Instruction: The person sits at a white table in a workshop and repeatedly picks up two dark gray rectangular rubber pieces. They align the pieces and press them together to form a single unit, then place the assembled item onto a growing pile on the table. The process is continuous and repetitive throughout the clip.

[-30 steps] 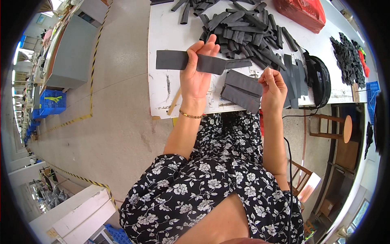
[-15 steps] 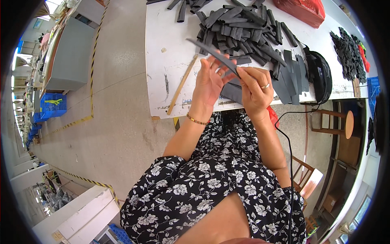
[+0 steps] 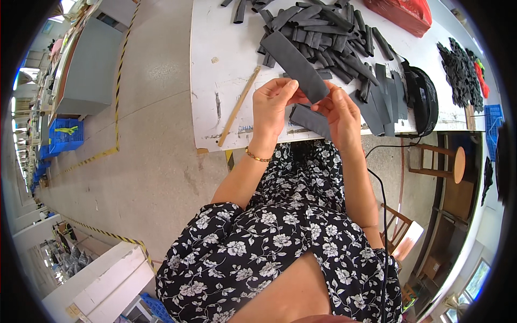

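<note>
Above the white table (image 3: 210,116) a flat dark grey strip (image 3: 293,60) is stretched between my hands, its broad face showing and its far end pointing up and left. My left hand (image 3: 272,105) pinches its near left edge between thumb and fingers. Gripping the near right corner is my right hand (image 3: 340,113), thumb on top. Below them, at the table's front edge, lie more flat dark strips (image 3: 309,121). Just beyond the held strip is a large heap of rolled dark grey tubes (image 3: 323,40).
A thin wooden stick (image 3: 238,107) lies left of my hands. To the right are more flat strips (image 3: 381,102) and a black mesh-like bag (image 3: 423,99) with a black cord. A red plastic bag (image 3: 401,16) sits at the back; wooden stools (image 3: 458,164) stand right of the table.
The strip has turned from nearly edge-on to broad face toward me. My left hand, open with fingers spread before, has closed on the strip's edge; my right hand keeps its hold.
</note>
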`<act>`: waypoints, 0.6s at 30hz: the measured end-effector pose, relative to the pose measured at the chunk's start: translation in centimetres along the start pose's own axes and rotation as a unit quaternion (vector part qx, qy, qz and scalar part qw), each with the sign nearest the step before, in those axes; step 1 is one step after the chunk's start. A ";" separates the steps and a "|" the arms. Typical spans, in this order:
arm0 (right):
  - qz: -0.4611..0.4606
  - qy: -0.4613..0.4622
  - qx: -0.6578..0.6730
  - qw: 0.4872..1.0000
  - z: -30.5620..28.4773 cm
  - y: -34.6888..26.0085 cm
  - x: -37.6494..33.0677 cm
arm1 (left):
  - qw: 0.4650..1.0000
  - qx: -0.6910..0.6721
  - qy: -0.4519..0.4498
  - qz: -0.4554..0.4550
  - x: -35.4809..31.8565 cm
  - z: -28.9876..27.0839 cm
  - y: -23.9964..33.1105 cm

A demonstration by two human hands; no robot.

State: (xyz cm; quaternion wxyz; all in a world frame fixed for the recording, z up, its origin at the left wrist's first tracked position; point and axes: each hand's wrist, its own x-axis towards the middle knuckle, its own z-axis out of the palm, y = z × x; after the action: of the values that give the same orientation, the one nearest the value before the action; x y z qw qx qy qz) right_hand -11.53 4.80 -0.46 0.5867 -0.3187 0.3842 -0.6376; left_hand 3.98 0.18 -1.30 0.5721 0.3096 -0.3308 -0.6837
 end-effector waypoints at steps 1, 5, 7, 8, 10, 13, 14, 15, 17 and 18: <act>-0.010 0.018 -0.002 1.000 0.2 0.2 -0.1 | 1.000 0.015 -0.010 0.003 0.0 -0.1 -0.2; -0.023 0.067 -0.041 0.997 0.0 0.9 -0.2 | 1.000 0.013 0.004 -0.005 -0.2 -0.1 -0.2; -0.017 0.058 -0.076 0.995 -0.5 1.2 -0.1 | 0.999 -0.027 0.028 -0.007 -0.3 0.6 0.2; -0.013 0.055 -0.093 0.994 -0.6 1.3 -0.2 | 1.000 -0.009 0.027 -0.011 -0.3 0.3 0.0; -0.006 0.054 -0.135 0.989 -0.6 1.4 -0.5 | 0.999 0.026 0.023 -0.019 0.0 -0.7 -0.3; 0.029 0.056 -0.131 0.989 -0.3 1.0 -0.9 | 0.998 0.035 0.040 -0.015 -0.2 -0.8 -0.2; 0.045 0.057 -0.120 0.990 -0.2 0.7 -1.1 | 0.998 0.036 0.042 -0.014 -0.2 -0.8 -0.2; 0.051 0.038 -0.090 0.994 -0.3 0.6 -1.2 | 0.998 0.035 0.053 -0.009 -0.3 -0.7 0.0; 0.060 0.059 -0.058 0.995 -0.4 0.2 -1.5 | 0.998 0.033 0.053 -0.005 -0.1 -0.9 -0.1; 0.063 0.067 -0.043 0.995 -0.5 0.1 -1.5 | 0.998 0.032 0.053 -0.001 0.0 -1.0 -0.1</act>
State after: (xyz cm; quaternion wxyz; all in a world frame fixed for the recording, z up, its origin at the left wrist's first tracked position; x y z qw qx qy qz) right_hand -11.75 6.36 -0.75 0.5842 -0.2749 0.4689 -0.6027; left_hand 4.79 0.13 -1.96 0.5780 0.3637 -0.3212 -0.6561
